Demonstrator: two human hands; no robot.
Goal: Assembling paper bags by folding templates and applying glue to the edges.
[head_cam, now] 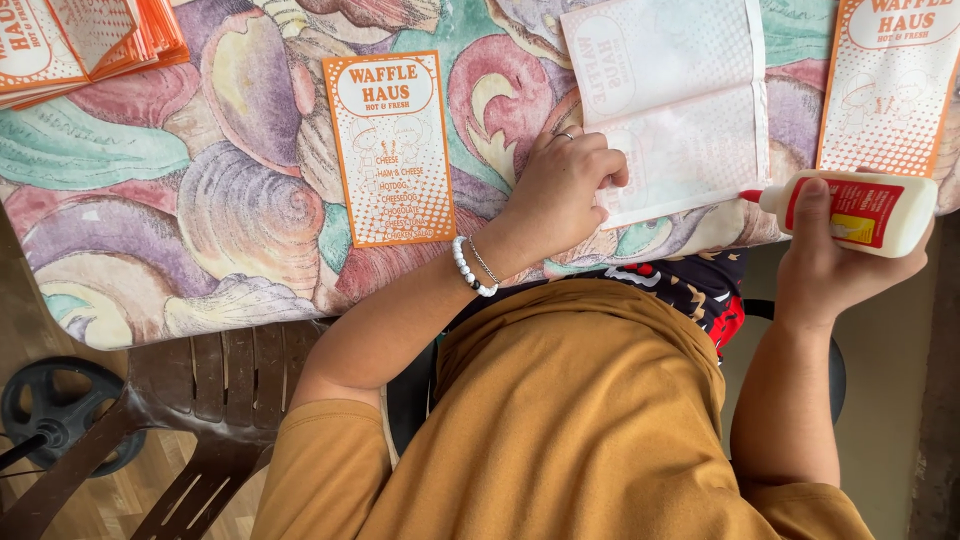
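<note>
Glossy plastic glue bottle [862, 210], matt paper bag [680, 110].

Looks like a home setup doubling as a small paper-bag craft spot: a table [150, 200] under a seashell-print cloth, a brown plastic chair [215, 400] at 7 o'clock, wooden floor [120, 500] below, and a stack of orange printed paper bags [90, 40] at 10 o'clock.
</note>
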